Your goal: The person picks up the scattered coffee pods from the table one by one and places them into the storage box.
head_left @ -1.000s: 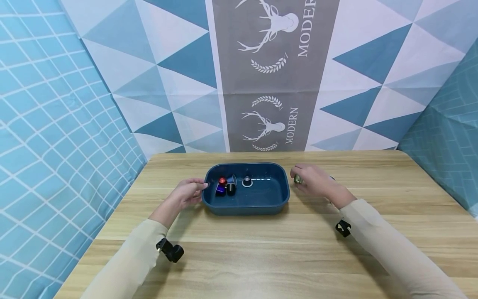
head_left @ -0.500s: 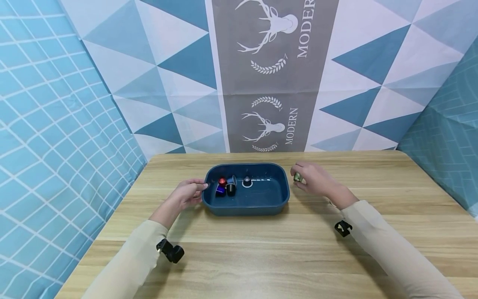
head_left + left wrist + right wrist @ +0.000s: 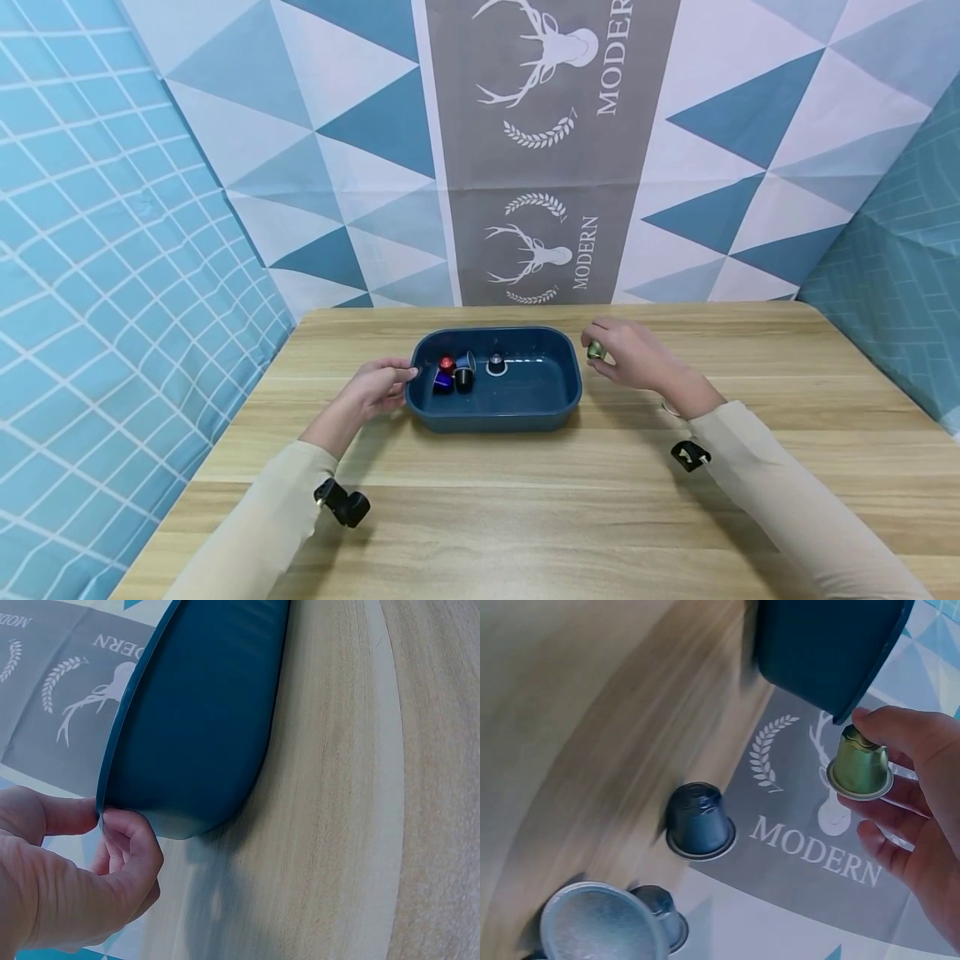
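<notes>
A dark blue rectangular bin (image 3: 495, 423) with rounded corners sits on the table. At its left end my left hand (image 3: 375, 388) pinches the rim between thumb and fingers, the thumb on top. Beside the bin's right end, my right hand (image 3: 630, 354) holds a green coffee capsule (image 3: 860, 766) between thumb and fingers, raised above the table. Inside the bin lie several capsules: a red one (image 3: 447, 364), a purple-blue one (image 3: 443, 382) and a black one (image 3: 464, 381) bunched at the left. A dark capsule with a silver top (image 3: 497, 364) stands apart near the middle.
In the right wrist view a dark blue capsule (image 3: 699, 819) stands on the wooden table (image 3: 607, 750), near a smaller-looking dark one (image 3: 660, 907) and a wide, pale round face (image 3: 604, 926). My right arm mostly hides these in the head view. Patterned cloth hangs behind.
My right hand has lifted slightly with the green capsule, which shows more plainly now. The left hand, the bin and the capsules inside it have stayed in place.
</notes>
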Motion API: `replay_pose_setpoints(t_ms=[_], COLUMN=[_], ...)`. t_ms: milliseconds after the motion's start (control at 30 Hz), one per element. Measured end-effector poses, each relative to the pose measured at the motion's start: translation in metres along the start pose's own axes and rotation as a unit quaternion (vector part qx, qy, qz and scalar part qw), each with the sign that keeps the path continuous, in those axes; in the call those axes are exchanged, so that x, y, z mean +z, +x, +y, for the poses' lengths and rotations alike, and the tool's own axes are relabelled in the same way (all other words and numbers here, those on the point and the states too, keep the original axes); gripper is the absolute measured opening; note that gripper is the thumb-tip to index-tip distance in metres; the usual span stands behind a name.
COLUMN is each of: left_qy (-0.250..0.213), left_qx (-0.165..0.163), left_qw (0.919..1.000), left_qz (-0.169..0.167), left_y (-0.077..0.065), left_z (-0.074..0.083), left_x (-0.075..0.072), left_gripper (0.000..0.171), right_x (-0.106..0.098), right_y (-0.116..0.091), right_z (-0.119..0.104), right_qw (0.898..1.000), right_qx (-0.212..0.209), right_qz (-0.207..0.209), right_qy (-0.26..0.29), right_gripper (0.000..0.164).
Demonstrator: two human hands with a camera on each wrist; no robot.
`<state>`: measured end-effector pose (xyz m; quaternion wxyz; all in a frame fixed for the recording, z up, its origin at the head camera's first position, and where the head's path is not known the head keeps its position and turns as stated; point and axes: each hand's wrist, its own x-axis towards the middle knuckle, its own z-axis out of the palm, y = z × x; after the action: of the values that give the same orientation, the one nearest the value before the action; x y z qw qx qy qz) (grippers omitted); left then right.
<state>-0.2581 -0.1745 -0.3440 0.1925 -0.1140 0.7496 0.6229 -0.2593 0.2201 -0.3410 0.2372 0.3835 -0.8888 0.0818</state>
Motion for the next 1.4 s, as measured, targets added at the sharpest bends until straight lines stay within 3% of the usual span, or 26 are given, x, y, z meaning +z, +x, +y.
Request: replay_pose_setpoints(t_ms=[1000, 1400], left_qy=[0.008, 0.003], left_qx=[-0.001, -0.002], left_qw=[1.0000, 1.0000], left_qz=[0.004, 0.004], left_y=[-0.001, -0.001], left_z=[0.000, 0.000], left_x=[0.003, 0.002], left_gripper=[0.041, 0.043], right_x=[-0.021, -0.025], right_y=[0.020, 0.034], right_z=[-0.018, -0.027], right_qw=[1.000, 0.995], right_qx=[-0.012, 0.016], right_qz=[-0.027, -0.096], right_qy=[0.009, 0.002], right_gripper=[0.020, 0.021])
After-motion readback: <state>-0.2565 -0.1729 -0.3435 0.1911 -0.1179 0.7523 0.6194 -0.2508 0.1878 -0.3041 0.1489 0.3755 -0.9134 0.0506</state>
